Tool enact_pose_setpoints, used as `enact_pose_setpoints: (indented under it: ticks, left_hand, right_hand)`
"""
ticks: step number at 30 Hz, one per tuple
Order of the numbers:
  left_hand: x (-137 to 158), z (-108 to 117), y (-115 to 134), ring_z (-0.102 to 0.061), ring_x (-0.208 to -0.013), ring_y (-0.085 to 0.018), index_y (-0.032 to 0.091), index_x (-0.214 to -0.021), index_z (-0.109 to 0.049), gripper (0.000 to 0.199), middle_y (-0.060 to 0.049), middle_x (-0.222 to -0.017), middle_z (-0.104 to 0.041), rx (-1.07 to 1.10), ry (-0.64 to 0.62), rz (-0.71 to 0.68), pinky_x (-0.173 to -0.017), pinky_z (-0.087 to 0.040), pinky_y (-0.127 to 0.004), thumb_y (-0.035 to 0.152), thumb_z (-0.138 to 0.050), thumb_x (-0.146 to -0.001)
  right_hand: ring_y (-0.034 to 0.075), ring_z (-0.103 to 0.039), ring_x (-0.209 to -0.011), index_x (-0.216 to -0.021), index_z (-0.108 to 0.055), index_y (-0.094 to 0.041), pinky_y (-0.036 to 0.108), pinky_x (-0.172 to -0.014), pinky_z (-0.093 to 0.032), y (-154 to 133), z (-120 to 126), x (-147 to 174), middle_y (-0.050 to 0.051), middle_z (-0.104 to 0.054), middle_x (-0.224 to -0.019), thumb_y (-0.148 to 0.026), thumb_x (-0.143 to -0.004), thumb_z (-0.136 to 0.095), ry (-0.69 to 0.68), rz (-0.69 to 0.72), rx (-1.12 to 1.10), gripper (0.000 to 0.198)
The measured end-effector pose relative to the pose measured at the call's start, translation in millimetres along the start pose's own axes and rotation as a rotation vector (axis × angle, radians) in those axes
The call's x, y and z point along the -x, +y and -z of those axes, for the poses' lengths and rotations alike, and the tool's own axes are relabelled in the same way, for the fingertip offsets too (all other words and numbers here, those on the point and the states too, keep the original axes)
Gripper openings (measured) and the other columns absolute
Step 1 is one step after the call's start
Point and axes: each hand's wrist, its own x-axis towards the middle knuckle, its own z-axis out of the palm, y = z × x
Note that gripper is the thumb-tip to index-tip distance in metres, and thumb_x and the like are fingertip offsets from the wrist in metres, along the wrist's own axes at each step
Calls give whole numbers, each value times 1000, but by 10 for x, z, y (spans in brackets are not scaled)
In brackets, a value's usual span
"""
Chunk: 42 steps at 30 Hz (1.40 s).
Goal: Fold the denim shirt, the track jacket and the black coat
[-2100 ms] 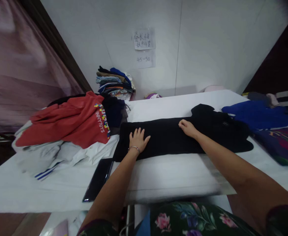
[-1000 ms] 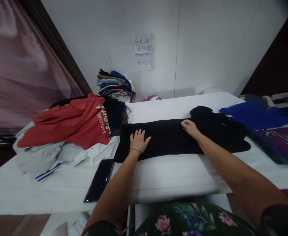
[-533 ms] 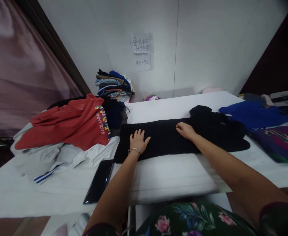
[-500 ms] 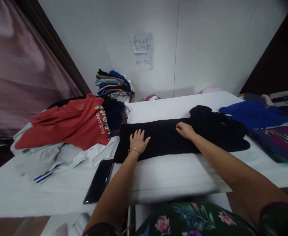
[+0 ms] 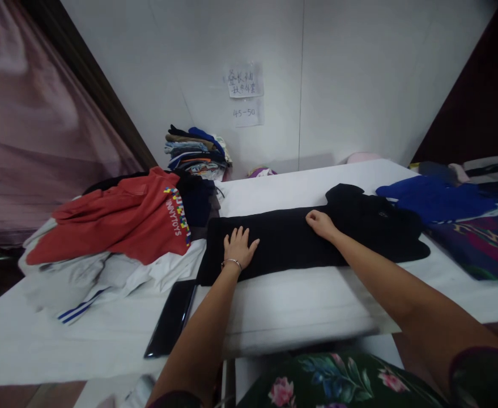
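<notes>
A black garment (image 5: 282,241), folded into a long strip, lies across the white-covered table in front of me. Its wider, bunched end with a small light mark is at the right. My left hand (image 5: 238,249), with a bracelet at the wrist, rests flat on the left part of the cloth, fingers spread. Further right, my right hand (image 5: 322,224) is closed, its curled fingertips against the upper edge of the cloth. Whether it pinches some fabric there, I cannot make out.
On the left lie a red sweatshirt (image 5: 116,221) and grey and white clothes (image 5: 87,277). A dark glossy flat object (image 5: 171,318) sits nearer. Folded clothes (image 5: 198,150) are stacked at the back. Blue clothing (image 5: 431,198) and a dark patterned garment (image 5: 482,243) lie right.
Both hands hold nearly the same places on the black garment. The view has shifted slightly, and nothing else has visibly moved.
</notes>
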Motion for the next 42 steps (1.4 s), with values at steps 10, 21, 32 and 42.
enact_pose_setpoints:
  ticks: [10, 21, 32, 42]
  left_hand:
    - [-1, 10, -7, -25, -138, -26, 19, -140, -40, 65, -9, -148, -35, 10, 1, 2, -111, -19, -49, 59, -23, -91]
    - [-27, 58, -11, -27, -138, -26, 19, -139, -41, 59, -10, -148, -36, -44, -21, -3, -110, -20, -49, 53, -27, -93]
    - [-92, 49, -39, -26, -138, -26, 18, -140, -40, 58, -9, -149, -35, -92, -38, -6, -109, -22, -49, 47, -30, -92]
    - [-109, 40, -55, -29, -137, -24, 19, -137, -44, 54, -8, -147, -38, -106, -5, -5, -108, -24, -46, 44, -31, -91]
  right_hand:
    - [9, -49, -51, -73, -51, -19, 21, -48, -43, -8, 126, 96, -3, -51, -59, -39, -72, -53, 135, -75, -537, 20]
    - [18, -62, -87, -107, -59, -21, 31, -68, -52, 6, 681, 611, 7, -64, -102, -32, -85, -47, 253, 252, -283, 27]
    - [24, -44, -128, -130, -52, -20, 44, -106, -36, 737, 1113, 865, 11, -43, -143, -39, -92, -41, 78, 215, 283, 45]
    - [26, -57, -111, -118, -62, -20, 43, -98, -43, 1259, 1766, 1325, 10, -63, -120, -44, -83, -54, 272, 76, 235, 43]
